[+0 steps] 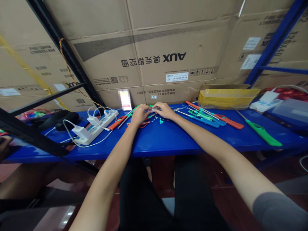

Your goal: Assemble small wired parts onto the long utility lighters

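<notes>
My left hand (141, 113) and my right hand (163, 110) meet near the back middle of the blue table (163, 141). The fingers of both are closed around something small between them, too small to make out. Red and green parts and thin wires lie under and beside my left hand. A small green piece (161, 121) with a white wire sits just in front of my right hand. Right of it are several long lighters, among them a blue one (204, 120), an orange one (232, 122) and a green one (263, 133).
A lit phone (125, 100) leans against the cardboard box (154, 41) behind. White power strips (97, 128) with chargers and cables lie at the left by a black post (31, 131). A yellow-taped box (226, 98) stands back right. Another person's hand (4, 144) shows far left.
</notes>
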A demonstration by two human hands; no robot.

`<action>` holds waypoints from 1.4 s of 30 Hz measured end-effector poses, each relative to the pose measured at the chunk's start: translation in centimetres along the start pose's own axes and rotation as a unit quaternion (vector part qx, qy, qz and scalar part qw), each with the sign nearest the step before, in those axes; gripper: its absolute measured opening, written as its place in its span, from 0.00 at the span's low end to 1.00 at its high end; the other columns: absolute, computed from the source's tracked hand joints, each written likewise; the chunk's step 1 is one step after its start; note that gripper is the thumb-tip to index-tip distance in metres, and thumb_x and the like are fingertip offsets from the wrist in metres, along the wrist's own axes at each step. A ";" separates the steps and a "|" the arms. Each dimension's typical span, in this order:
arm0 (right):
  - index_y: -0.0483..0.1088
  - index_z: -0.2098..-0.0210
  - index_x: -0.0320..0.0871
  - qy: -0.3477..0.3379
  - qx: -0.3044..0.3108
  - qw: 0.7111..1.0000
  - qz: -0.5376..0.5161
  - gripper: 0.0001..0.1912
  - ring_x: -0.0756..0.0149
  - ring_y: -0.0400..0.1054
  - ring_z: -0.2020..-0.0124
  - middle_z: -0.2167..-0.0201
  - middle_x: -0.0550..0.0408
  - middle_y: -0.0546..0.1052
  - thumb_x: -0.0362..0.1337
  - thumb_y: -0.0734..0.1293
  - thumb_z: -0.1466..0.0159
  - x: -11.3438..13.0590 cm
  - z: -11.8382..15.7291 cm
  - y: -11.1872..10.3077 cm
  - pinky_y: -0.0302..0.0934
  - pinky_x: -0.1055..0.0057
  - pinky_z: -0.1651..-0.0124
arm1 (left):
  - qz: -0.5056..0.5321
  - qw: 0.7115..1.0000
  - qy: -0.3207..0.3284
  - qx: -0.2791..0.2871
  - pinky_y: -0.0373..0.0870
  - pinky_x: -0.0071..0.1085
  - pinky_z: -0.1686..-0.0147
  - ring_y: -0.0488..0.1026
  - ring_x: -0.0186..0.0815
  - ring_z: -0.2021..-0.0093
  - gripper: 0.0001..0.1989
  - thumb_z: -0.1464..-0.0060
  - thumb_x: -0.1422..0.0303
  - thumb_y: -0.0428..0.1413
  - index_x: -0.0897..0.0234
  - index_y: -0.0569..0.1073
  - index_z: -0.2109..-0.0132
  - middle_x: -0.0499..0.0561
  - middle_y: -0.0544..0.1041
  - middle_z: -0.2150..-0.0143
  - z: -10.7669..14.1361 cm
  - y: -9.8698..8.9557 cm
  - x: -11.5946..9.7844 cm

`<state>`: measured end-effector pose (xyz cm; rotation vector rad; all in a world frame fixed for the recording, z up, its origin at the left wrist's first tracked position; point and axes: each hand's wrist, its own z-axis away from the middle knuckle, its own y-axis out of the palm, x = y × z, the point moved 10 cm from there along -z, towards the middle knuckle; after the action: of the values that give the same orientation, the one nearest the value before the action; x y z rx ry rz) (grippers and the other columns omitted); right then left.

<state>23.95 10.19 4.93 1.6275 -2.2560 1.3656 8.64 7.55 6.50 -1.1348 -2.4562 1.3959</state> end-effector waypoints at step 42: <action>0.84 0.48 0.49 0.019 -0.020 0.997 0.068 0.09 0.50 0.83 0.50 0.49 0.50 0.90 0.35 0.74 0.25 1.2 0.9 -0.2 0.72 0.60 0.46 | 0.050 0.998 -0.021 0.019 0.80 0.44 0.47 0.84 0.49 0.54 0.07 0.28 0.66 0.58 0.58 0.81 0.56 0.57 0.88 0.55 -0.2 0.9 0.7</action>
<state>23.93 8.68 5.04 1.4465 -2.3949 1.3571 8.75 8.39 5.78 -1.2493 -2.4200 1.5033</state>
